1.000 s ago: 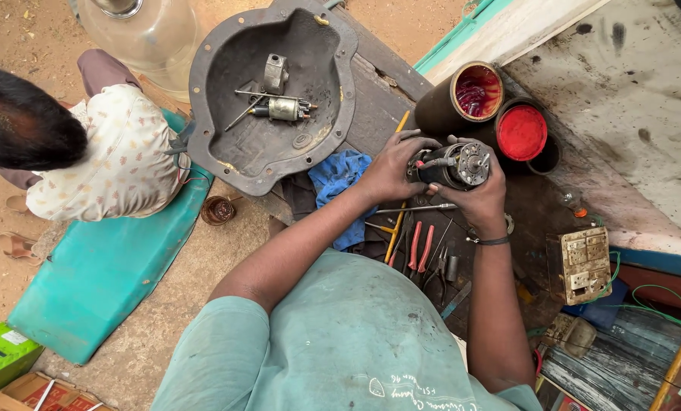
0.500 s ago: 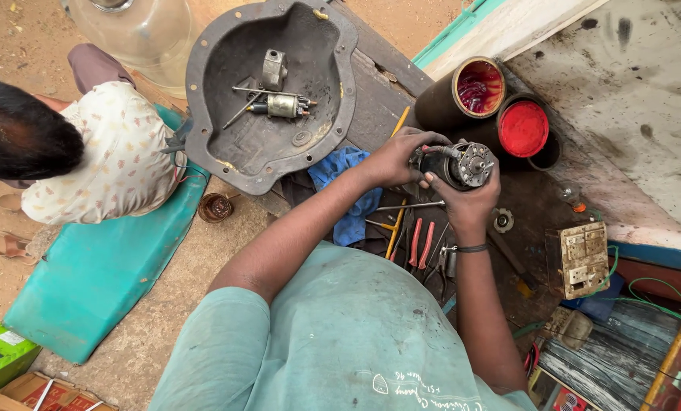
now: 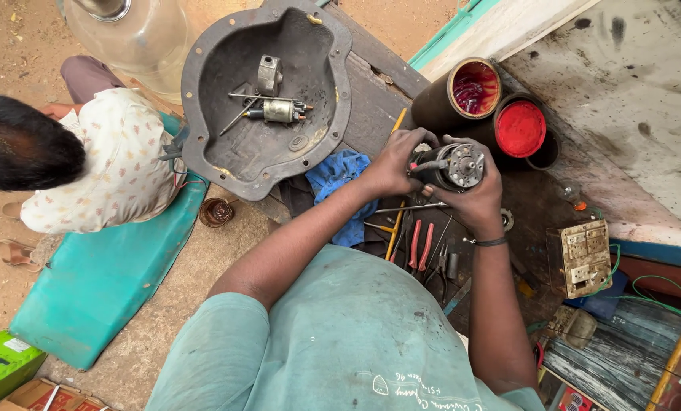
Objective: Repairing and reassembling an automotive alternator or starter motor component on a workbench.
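Landmark: the small electric motor (image 3: 453, 166), dark and cylindrical, held above the dark table (image 3: 542, 209) with its silver end cap turned up toward the camera.
Left hand (image 3: 393, 161): fingers curled shut around the motor's left side, thumb lying across the top beside a dark lead.
Right hand (image 3: 471, 204): cupped under and behind the motor, fingers closed on its body; a thin band sits on the wrist.
Just below the motor: red-handled pliers (image 3: 421, 245), a yellow-handled screwdriver (image 3: 393, 230) and thin metal rods lying loose on the table.
Left of the motor: a blue rag (image 3: 339, 183); farther left, a grey cast cover (image 3: 264, 99) lying open like a dish, with small motor parts in it.
Above right of the motor: two dark tubes with red insides (image 3: 500, 113).
Far left of the motor: another person (image 3: 74, 164) sitting on a teal board.
Risk: the motor is carried by grip alone, so a slip would probably drop it onto the tools below, and the lead under the thumb could get pinched or tugged loose.
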